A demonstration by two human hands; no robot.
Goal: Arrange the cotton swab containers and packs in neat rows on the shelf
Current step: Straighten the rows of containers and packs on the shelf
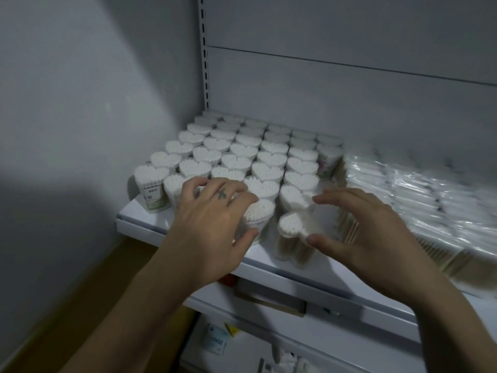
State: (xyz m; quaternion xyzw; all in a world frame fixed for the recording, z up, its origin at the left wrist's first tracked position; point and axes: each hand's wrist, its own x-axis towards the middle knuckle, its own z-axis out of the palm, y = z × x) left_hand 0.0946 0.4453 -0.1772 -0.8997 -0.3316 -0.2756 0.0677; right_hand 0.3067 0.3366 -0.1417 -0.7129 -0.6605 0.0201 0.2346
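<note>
- White heart-shaped cotton swab containers [242, 154] stand upright in close rows across the centre of the frame, on the left part of a white metal shelf [139, 224].
- Clear-wrapped flat cotton swab packs [403, 189] lie in rows at centre right, just beside the containers; this area is blurred.
- Left hand [212, 219], lower centre: fingers and thumb curl round the left front container [259, 212] at the shelf's front edge.
- Right hand [376, 232], centre right: fingers spread and loosely curved, gripping nothing. The thumb tip touches the right front container [291, 226], which stands slightly forward of its row.
- A slotted upright [205, 49] runs up the back panel at upper centre.
- A blue-and-white box [215, 343] sits below the shelf, at bottom centre.
</note>
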